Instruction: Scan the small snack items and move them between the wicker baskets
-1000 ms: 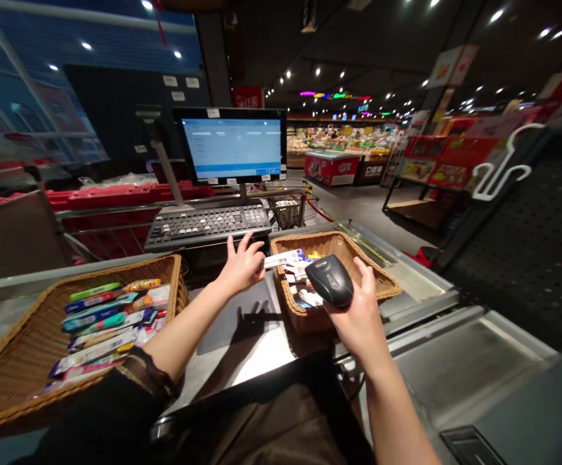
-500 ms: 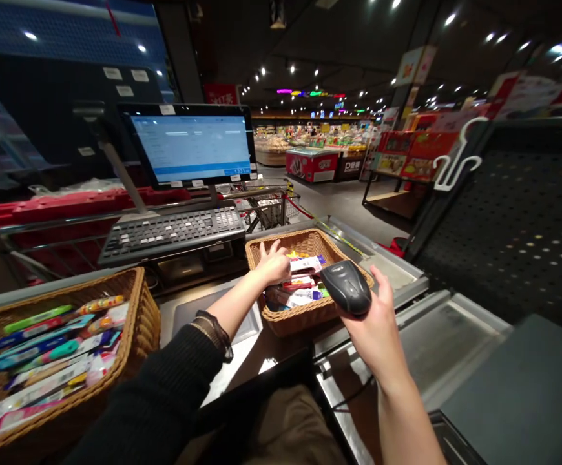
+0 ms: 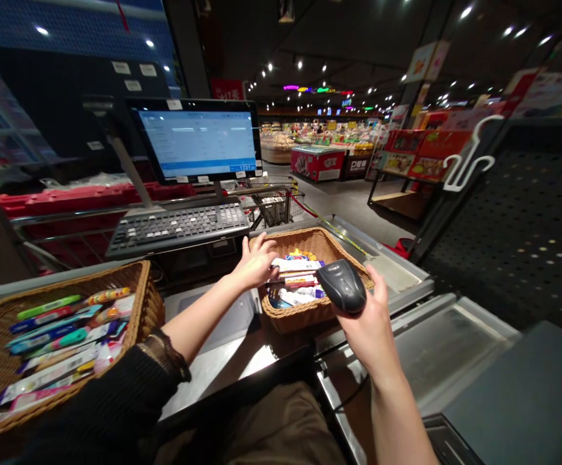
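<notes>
My right hand [image 3: 365,323] grips a black handheld barcode scanner [image 3: 342,285], held over the near edge of a small wicker basket [image 3: 305,313] of packaged items. My left hand [image 3: 254,261] reaches over the basket's left rim, fingers pinched on a white flat packet [image 3: 296,265] that lies across the top of the pile. Several more small packets [image 3: 296,292] lie beneath it in the basket. My left forearm stretches across the steel counter.
A larger wicker basket [image 3: 0,413] with several toothbrush packs [image 3: 62,329] stands at the left. A keyboard [image 3: 177,226] and till screen [image 3: 198,142] are behind. Steel counter [image 3: 450,349] runs to the right; a black perforated panel [image 3: 528,232] stands far right.
My left hand went into the small basket and now draws back toward its left rim with a white packet. The right hand keeps the scanner over the basket. The view shifted slightly.
</notes>
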`<state>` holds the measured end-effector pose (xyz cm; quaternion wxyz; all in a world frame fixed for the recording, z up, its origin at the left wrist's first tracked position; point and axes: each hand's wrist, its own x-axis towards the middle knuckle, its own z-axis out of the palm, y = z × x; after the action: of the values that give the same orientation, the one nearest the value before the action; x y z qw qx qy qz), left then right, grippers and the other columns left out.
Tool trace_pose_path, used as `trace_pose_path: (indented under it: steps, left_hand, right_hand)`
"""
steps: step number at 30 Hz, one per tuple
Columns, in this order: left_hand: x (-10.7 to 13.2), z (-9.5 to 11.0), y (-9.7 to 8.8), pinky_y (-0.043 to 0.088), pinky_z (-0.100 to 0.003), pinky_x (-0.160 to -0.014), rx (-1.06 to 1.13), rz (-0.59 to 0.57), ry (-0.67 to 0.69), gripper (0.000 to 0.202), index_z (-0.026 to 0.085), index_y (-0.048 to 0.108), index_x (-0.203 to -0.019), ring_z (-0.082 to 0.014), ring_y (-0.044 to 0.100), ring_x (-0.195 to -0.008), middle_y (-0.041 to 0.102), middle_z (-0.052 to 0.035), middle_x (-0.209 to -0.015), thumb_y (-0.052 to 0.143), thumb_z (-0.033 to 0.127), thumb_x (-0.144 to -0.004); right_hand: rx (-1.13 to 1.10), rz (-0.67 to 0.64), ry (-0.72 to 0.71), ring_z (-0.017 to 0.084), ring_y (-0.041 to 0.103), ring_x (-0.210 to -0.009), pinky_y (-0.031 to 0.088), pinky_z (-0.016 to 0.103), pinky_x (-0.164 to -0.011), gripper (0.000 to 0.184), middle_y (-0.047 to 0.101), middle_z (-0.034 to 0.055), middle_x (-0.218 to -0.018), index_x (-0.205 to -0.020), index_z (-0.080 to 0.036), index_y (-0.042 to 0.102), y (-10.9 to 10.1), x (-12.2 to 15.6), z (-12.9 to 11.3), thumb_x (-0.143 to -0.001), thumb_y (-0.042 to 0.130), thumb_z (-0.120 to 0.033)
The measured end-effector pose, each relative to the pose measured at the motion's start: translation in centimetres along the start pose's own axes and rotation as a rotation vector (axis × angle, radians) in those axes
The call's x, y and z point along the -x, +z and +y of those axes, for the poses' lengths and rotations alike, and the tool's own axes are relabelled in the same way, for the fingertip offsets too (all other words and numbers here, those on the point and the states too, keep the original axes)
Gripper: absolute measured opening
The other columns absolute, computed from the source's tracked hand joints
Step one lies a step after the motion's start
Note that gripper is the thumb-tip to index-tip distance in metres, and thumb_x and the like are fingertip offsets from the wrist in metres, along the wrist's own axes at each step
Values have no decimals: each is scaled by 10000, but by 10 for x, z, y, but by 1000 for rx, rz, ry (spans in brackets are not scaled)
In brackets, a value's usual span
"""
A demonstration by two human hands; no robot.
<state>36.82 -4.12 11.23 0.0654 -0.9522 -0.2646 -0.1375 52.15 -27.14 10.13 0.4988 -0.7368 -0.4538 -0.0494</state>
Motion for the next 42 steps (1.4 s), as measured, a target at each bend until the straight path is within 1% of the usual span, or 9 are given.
trace_pose_path:
  steps: [5, 12, 16, 20, 23, 26, 29, 34, 42]
  left_hand:
    - [68, -65, -35, 218, -763, -1116, -44, 98, -77, 197, 241, 714, -1048, -403, 252, -1485, 547, -122, -1411, 656, 282, -864]
    - [203, -164, -70, 287, -650, -1139, -112, -68, -380, 190, 233, 716, -1000, -374, 314, -1452, 593, -100, -1324, 685, 256, -814]
    - [274, -189, -70, 286, -627, -1136, -170, -277, -548, 226, 226, 721, -1009, -366, 346, -1421, 605, -100, -1290, 694, 216, -785]
    - [320, -195, -65, 287, -620, -1127, -217, -516, -700, 284, 204, 733, -1026, -369, 398, -1366, 589, -144, -1282, 741, 231, -744]
    - [338, -197, -60, 254, -687, -1103, -232, -655, -759, 315, 201, 742, -998, -384, 439, -1306, 593, -160, -1262, 781, 279, -695]
    - [345, -200, -53, 166, -753, -1091, -238, -715, -763, 399, 190, 743, -995, -401, 456, -1271, 599, -174, -1268, 827, 285, -617]
    - [346, -201, -47, 72, -784, -1090, -258, -690, -712, 408, 161, 737, -999, -398, 478, -1246, 621, -186, -1252, 820, 199, -602]
    - [345, -200, -42, 53, -795, -1089, -329, -668, -610, 233, 154, 730, -984, -361, 514, -1217, 656, -180, -1210, 660, 136, -762]
    - [342, -196, -42, 53, -802, -1091, -299, -655, -606, 325, 124, 707, -1013, -380, 515, -1219, 667, -200, -1184, 699, 108, -689]
  right_hand:
    - [2, -83, -114, 351, 400, -1431, 321, 537, -1194, 313, 309, 209, -1543, -1051, -133, 690, 11, -2, 6, -804, 648, -320]
    - [-50, -104, -290, 403, 327, -1459, 270, 582, -1200, 318, 461, 199, -1419, -887, -158, 683, 44, 4, -7, -793, 632, -458]
    - [-81, -175, -362, 420, 374, -1430, 324, 584, -1177, 316, 436, 179, -1445, -912, -182, 687, 68, 15, -30, -779, 639, -465]
    - [-90, -262, -460, 403, 362, -1444, 339, 564, -1173, 304, 354, 179, -1524, -966, -172, 690, 91, 23, -47, -809, 619, -422]
    - [-98, -332, -533, 404, 335, -1456, 313, 580, -1182, 280, 352, 184, -1525, -960, -166, 684, 107, 29, -62, -803, 636, -392]
    - [-143, -362, -513, 398, 330, -1459, 274, 598, -1202, 282, 346, 205, -1530, -999, -146, 661, 118, 39, -84, -813, 624, -354]
    - [-147, -408, -500, 408, 346, -1453, 310, 621, -1177, 290, 327, 223, -1543, -1038, -143, 655, 123, 50, -102, -824, 602, -332]
    - [-119, -459, -529, 431, 324, -1464, 358, 645, -1135, 317, 307, 216, -1553, -1097, -168, 664, 127, 56, -108, -813, 615, -301]
    - [-156, -531, -494, 425, 249, -1503, 287, 676, -1167, 287, 293, 186, -1573, -1086, -182, 665, 130, 70, -131, -821, 571, -235]
